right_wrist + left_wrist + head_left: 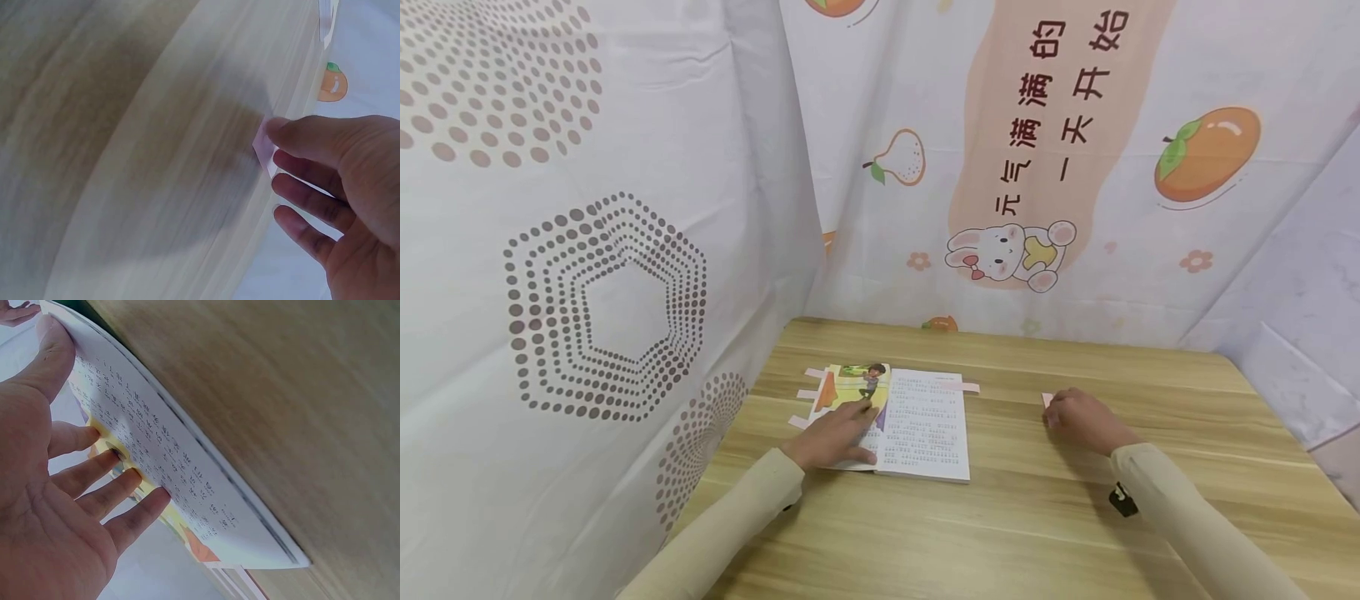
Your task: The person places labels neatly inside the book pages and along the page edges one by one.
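An open book (927, 425) lies on the table, its left page showing a colored picture and text, its right page printed text. My left hand (838, 435) rests across the left page with fingers spread and nearly straight; in the left wrist view the thumb (53, 359) lies by the page's lower inner end. Off to the right, my right hand (1088, 421) pinches a small pink paper slip (264, 144) at the tabletop. Its thumb (300, 134) overlaps the slip, and the index finger is mostly hidden behind the thumb. The other fingers are loosely bent.
Several pale pink tabs (808, 394) stick out past the book's left edge. Another pink strip (961, 387) crosses the right page's edge. The wooden table (910, 542) meets a printed cloth (917, 108) behind and a dotted white cloth (625, 308) on the left.
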Demonstrator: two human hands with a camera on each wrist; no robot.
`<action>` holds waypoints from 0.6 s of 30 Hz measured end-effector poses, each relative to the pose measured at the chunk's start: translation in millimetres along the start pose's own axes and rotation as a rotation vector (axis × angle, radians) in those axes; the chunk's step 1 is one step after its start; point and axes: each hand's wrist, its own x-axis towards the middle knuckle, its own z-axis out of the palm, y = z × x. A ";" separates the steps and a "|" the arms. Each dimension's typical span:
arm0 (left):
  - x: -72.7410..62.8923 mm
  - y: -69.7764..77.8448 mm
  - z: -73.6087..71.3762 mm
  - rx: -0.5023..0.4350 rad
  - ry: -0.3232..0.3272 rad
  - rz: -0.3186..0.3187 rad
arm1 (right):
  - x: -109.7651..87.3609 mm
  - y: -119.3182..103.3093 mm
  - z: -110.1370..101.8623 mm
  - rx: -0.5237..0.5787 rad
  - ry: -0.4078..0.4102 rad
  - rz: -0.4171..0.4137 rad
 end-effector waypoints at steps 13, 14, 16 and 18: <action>-0.6 2.1 -3.1 -0.004 -0.004 -0.007 | 3.0 8.3 -4.1 0.025 -0.013 -0.051; -0.5 1.9 -3.2 -0.003 -0.004 -0.007 | 3.0 7.6 -5.5 0.036 -0.022 -0.048; -0.4 1.6 -2.8 -0.001 -0.003 -0.006 | 2.2 7.3 -6.8 0.059 -0.038 -0.024; -0.4 1.1 -2.0 0.001 -0.003 -0.006 | 1.6 7.0 -7.3 0.074 -0.051 -0.005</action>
